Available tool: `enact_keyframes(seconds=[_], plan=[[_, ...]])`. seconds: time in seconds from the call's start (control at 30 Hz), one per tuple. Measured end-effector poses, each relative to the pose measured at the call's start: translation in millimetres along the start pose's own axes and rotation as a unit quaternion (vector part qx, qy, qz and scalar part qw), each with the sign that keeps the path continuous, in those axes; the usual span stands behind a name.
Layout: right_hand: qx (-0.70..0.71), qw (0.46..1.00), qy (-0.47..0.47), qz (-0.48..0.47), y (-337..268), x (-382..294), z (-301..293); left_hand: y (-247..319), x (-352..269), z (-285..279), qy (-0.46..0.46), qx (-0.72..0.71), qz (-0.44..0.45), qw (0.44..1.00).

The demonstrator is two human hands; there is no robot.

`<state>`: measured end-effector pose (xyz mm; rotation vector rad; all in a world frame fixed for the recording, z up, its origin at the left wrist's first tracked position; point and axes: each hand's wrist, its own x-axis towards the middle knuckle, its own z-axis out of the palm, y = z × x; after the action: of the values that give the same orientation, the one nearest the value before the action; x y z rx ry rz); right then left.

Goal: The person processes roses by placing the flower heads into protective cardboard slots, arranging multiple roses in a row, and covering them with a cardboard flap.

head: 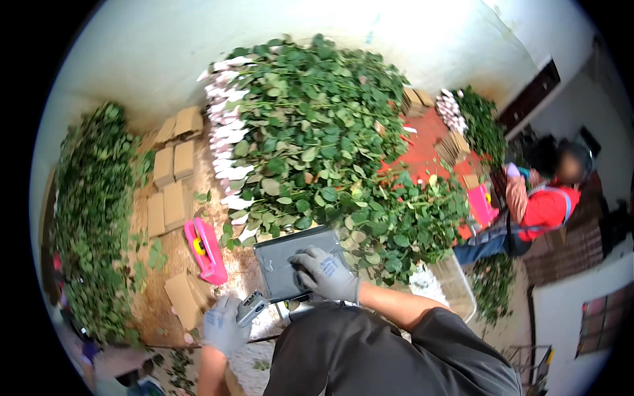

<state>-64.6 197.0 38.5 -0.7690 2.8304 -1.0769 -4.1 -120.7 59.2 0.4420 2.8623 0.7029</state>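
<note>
My left hand (223, 324), in a grey glove, grips a grey hand-held device (252, 307) low at the left of centre. My right hand (324, 272), gloved too, lies on a dark grey flat panel (277, 262) in front of me; its fingers are partly curled, and whether they hold anything is hidden. Beyond the panel is a large pile of leafy green flower stems (317, 133), their heads in white and pale pink sleeves (230, 133) along the left side. A pink tape dispenser (208, 252) with a yellow core stands left of the panel.
Folded cardboard pieces (168, 208) lie in stacks on the wooden table (148, 287). More leafy stems (94, 222) are heaped far left. At right are a red surface (428, 143), another pink dispenser (480, 205), a clear plastic bin (465, 292) and a person (545, 208) in red.
</note>
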Motion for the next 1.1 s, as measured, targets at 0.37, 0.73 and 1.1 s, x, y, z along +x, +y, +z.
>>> enact_keyframes(seconds=[0.37, 0.73, 1.1], plan=[[0.138, 0.983, -0.079, 0.092, -1.1, -9.7, -29.8, 78.6, 107.4, 80.6, -0.018, -0.523, 0.025, 0.852], [0.179, 0.949, -0.158, 0.205, 43.9, -21.9, -102.9, 98.0, 98.7, 72.5, -0.086, 0.004, 0.192, 0.978], [-0.007, 0.916, -0.337, 0.216, 86.3, -38.8, -149.2, 102.8, 96.7, 73.8, -0.083, 0.021, 0.176, 0.981]])
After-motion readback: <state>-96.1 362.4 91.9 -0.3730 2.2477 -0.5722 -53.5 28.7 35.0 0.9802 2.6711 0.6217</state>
